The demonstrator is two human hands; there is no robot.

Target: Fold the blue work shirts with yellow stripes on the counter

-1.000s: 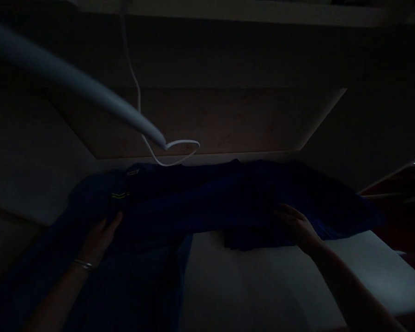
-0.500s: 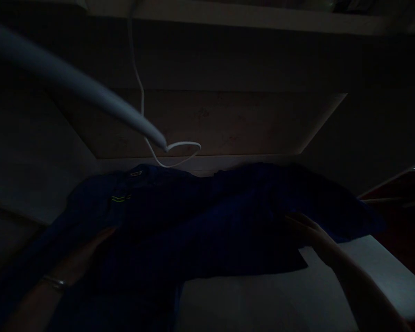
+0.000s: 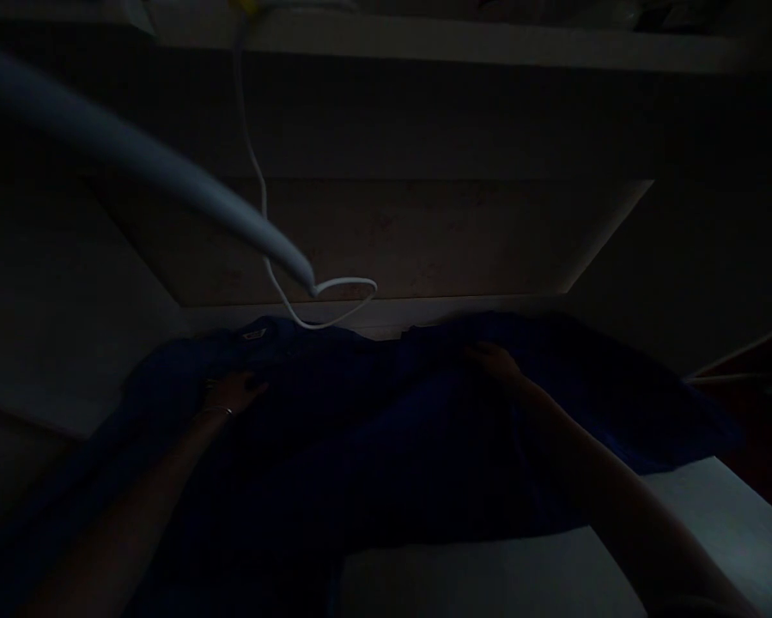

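Note:
In the dim head view a dark blue garment [image 3: 386, 446] with long sleeves lies spread out, a small light label [image 3: 254, 334] showing at its upper left. My left hand [image 3: 236, 393] rests on the left part of the cloth, below that label, with thumb and fingers apart. On the upper right part lies my right hand [image 3: 496, 360], its fingers stretched over the fabric. Neither hand visibly grips the cloth, though darkness hides the fingertips in part.
A pale rod [image 3: 167, 172] slants in from the upper left, with a looped white cord [image 3: 347, 281] at its tip. Above runs a shelf edge [image 3: 424, 39]. Under the garment is a pale surface [image 3: 476, 575]; a patterned panel [image 3: 424, 240] stands behind.
Both hands have moved up the garment, away from me; the right one has also shifted left and the left one right. The cloth's lower edge at the right lies differently.

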